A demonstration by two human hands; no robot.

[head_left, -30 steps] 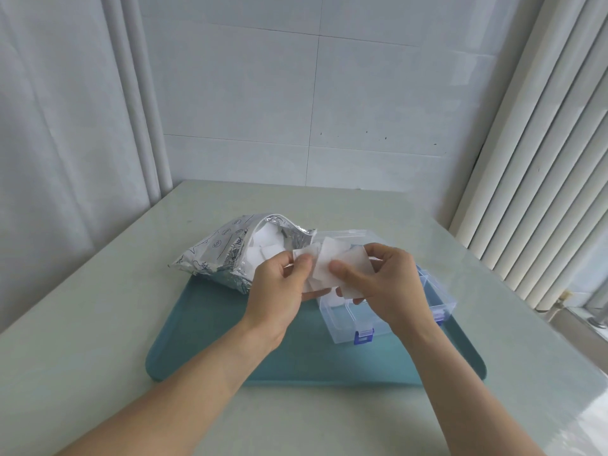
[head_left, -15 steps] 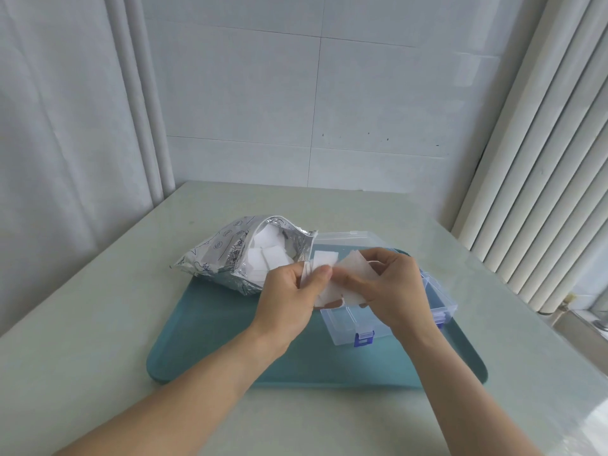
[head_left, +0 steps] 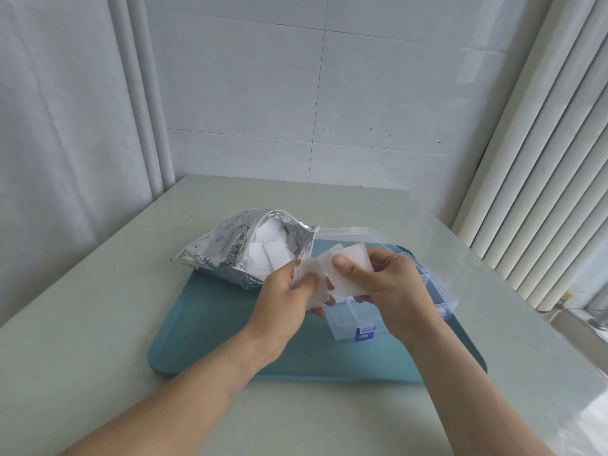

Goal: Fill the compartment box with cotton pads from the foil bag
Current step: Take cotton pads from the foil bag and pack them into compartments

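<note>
Over the last second the two hands have drawn closer over the compartment box, and the small sheaf of cotton pads they share has been fanned apart: where the pads sat as one white clump, they now show as separate overlapping squares. That looks like sorting a handful into portions before dropping them in, so filling seems barely begun; the near compartments of the box look empty, though the hands hide the middle of it. The left hand sits just left of the box, fingers curled under and thumb on top, pinching the lower pads. The right hand hovers directly above the box, thumb pressed flat on the upper pad and fingers wrapped behind it, so both hands are grasping pads. Both forearms reach in from the near edge, wrists roughly level. The foil bag lies open just left of the box, more pads showing in its mouth; bag and box rest on the teal tray, the box's clear lid lying open behind it.
</note>
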